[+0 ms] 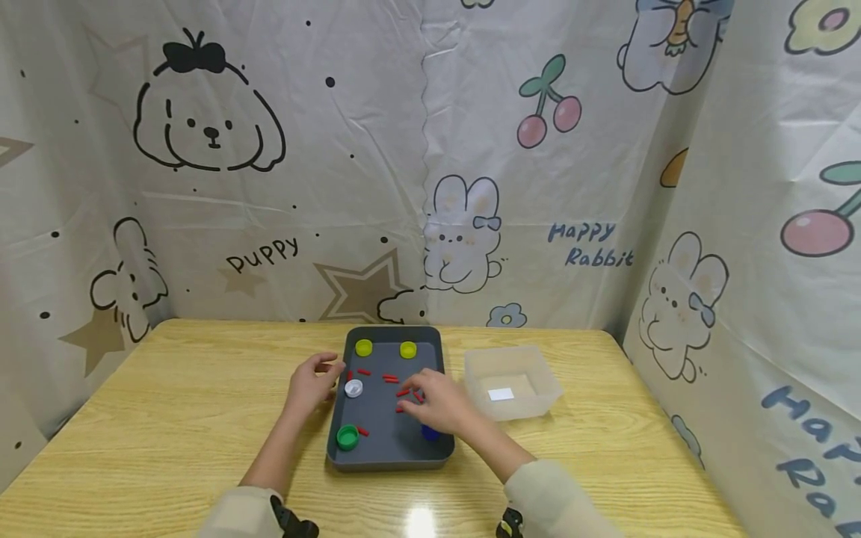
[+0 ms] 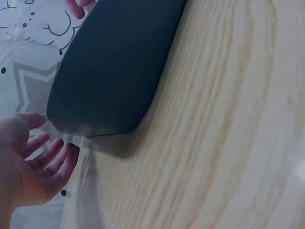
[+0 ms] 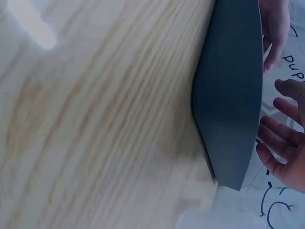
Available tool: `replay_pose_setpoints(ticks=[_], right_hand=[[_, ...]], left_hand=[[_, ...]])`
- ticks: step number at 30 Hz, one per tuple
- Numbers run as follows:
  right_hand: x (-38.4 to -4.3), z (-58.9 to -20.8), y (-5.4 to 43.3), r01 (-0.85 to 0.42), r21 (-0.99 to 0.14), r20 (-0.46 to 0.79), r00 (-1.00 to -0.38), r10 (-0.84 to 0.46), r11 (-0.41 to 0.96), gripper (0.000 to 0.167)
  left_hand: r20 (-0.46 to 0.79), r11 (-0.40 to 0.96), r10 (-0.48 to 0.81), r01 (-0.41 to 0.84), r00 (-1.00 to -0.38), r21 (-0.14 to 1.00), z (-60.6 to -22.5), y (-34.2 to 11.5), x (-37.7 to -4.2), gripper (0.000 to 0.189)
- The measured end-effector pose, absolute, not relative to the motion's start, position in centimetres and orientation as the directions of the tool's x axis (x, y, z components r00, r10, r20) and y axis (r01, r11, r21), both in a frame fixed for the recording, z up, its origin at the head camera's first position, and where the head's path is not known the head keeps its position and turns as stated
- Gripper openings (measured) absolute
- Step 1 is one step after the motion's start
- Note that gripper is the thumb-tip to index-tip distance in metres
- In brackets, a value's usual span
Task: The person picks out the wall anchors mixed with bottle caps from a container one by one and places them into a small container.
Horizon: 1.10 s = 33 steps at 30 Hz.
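Red sticks (image 1: 391,380) lie scattered in the tray (image 1: 383,457), work seemingly unfinished, left grip (image 1: 312,385) spread beside it, right grip (image 1: 439,401) spread above.

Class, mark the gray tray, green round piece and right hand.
Gray tray (image 1: 382,417): head view, bare floor.
Green round piece (image 1: 347,437): head view, its middle.
Right hand (image 1: 440,402): head view, back of hand.

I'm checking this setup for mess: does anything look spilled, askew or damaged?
Only the small red sticks stand out mildly: they lie scattered at differing angles in the dark grey rectangular tray. None shows outside it, and I see no damage.
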State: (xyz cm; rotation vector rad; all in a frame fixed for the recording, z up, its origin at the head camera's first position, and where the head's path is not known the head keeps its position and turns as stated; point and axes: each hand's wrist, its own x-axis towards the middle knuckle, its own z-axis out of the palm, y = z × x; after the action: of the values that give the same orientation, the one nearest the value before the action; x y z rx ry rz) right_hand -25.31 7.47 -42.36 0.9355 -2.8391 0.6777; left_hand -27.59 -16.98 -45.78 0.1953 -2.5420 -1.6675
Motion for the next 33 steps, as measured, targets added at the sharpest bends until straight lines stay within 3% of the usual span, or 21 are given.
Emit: replay_pose_setpoints(ticks=[33], right_hand=[[-24.0, -45.1, 3.0, -0.607, -0.331, 0.1, -0.784, -0.613, 0.722, 0.024]], left_hand=[[0.042, 0.499, -0.19, -0.06, -0.981, 0.865, -47.2, -15.6, -28.4, 0.049]])
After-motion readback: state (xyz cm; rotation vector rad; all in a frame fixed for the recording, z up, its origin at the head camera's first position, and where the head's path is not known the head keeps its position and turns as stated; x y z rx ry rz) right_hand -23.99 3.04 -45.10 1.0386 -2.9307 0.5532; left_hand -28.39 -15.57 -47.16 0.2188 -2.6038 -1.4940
